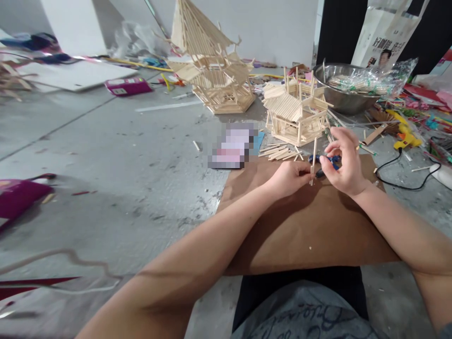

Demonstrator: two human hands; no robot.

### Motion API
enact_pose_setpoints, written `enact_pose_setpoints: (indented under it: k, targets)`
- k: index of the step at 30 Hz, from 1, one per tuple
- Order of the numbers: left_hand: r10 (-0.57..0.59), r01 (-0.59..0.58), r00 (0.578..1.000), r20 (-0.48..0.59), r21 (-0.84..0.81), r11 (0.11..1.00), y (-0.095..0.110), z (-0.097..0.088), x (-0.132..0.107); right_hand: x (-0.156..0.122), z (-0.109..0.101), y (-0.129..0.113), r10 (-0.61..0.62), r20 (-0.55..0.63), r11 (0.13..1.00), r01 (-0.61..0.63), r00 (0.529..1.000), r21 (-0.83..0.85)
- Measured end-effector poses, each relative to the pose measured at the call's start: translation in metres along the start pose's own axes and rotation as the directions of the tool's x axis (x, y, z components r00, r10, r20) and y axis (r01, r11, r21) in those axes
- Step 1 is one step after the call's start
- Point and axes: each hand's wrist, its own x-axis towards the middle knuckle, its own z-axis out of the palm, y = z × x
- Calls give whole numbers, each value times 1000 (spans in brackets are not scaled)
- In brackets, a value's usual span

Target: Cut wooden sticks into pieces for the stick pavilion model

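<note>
Over a sheet of brown paper (314, 235), my left hand (290, 179) pinches a thin wooden stick (314, 153) near its lower end, holding it upright. A short pale piece shows at the pinch; how it joins the stick is too small to tell. Just to the right, my right hand (344, 162) is raised with thumb and fingers apart and nothing visible in it. Behind both hands lies a dark blue tool (314, 159), partly hidden. Beyond them stands a small wooden-stick pavilion (296, 113) with uncovered posts on top, and loose sticks (280, 151) lie in front of it.
A taller stick pagoda (212, 70) stands at the back. To its right are a metal bowl (353, 101) of bagged sticks and a yellow glue gun (404, 134) with a black cord. A blurred-out phone (231, 146) lies left of the loose sticks. Purple pouches (129, 86) rest on the floor.
</note>
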Motion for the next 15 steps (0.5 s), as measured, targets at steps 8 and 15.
enact_pose_setpoints:
  k: [8,15]
  targets:
    - [-14,7,999,41,158,987,6,0,-2,8,5,2,107,397,886,-269,912,379]
    - [-17,8,994,111,82,997,3,-3,-1,9,-4,0,151,504,846,-375,850,379]
